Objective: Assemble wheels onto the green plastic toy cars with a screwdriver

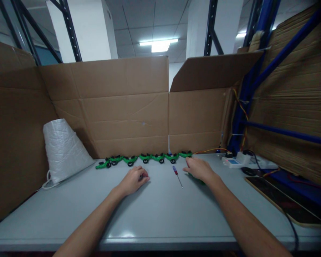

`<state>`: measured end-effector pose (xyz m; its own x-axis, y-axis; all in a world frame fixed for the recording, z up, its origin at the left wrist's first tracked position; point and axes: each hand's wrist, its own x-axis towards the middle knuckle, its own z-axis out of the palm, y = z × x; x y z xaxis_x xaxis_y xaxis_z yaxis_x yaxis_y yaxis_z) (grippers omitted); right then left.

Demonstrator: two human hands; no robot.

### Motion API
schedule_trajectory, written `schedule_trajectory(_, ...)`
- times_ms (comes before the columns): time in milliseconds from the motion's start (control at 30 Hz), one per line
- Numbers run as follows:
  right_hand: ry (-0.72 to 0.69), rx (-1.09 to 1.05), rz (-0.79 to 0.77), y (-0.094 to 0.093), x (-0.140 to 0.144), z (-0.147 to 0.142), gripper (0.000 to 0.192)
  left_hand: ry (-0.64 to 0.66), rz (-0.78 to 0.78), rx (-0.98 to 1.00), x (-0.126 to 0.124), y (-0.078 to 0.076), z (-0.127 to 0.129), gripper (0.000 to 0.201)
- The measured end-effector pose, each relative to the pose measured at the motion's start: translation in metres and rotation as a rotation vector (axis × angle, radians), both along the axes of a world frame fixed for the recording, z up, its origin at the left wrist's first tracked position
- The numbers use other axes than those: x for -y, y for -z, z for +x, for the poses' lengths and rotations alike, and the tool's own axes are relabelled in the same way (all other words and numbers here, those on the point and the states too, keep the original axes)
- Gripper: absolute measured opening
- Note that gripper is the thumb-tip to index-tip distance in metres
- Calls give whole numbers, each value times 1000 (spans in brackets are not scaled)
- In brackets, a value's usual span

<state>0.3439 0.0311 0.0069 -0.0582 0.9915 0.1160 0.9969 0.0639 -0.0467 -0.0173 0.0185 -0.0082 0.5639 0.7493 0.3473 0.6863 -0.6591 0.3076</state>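
The left hand (pixel 134 179) rests on the tabletop (pixel 155 214) with its fingers curled in around a small dark part that is too hidden to identify. The right hand (pixel 199 168) lies palm down, fingers loosely together, over a green piece (pixel 200 181) near the far edge. Between the 2 hands lies a screwdriver (pixel 177 175) with a red and blue handle. A row of green toy cars (pixel 147 158) lines the far edge, and a white bag (pixel 62 150) stands at the far left corner.

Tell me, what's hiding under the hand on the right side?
Something green peeks out beneath the right hand, lying on the grey table. The hand covers most of it, so its shape cannot be told.
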Motion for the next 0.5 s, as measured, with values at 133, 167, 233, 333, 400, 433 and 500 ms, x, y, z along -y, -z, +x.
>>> schedule_trajectory(133, -79, 4, -52, -1, 3, 0, 23, -6, 2, -4, -1, 2, -2, 27)
schedule_trajectory(167, -92, 3, -59, -1, 4, 1, 22, -5, 4, -5, -2, 2, -2, 27)
schedule_trajectory(233, -101, 1, -71, -1, 4, 4, 20, -2, 7, -6, -2, 2, -2, 28)
schedule_trajectory(333, -96, -5, -84, 1, 4, 7, 18, 2, 4, -5, -1, 1, -1, 28)
schedule_trajectory(400, -90, -13, -89, 1, 3, 7, 15, 3, 0, -7, 0, -1, -1, 28)
schedule_trajectory(433, -90, -17, -89, 1, 3, 6, 15, 3, -3, -10, 1, -2, -1, 27)
schedule_trajectory(500, -97, -23, -91, 0, 3, 4, 14, 4, -9, -17, 1, -3, 0, 27)
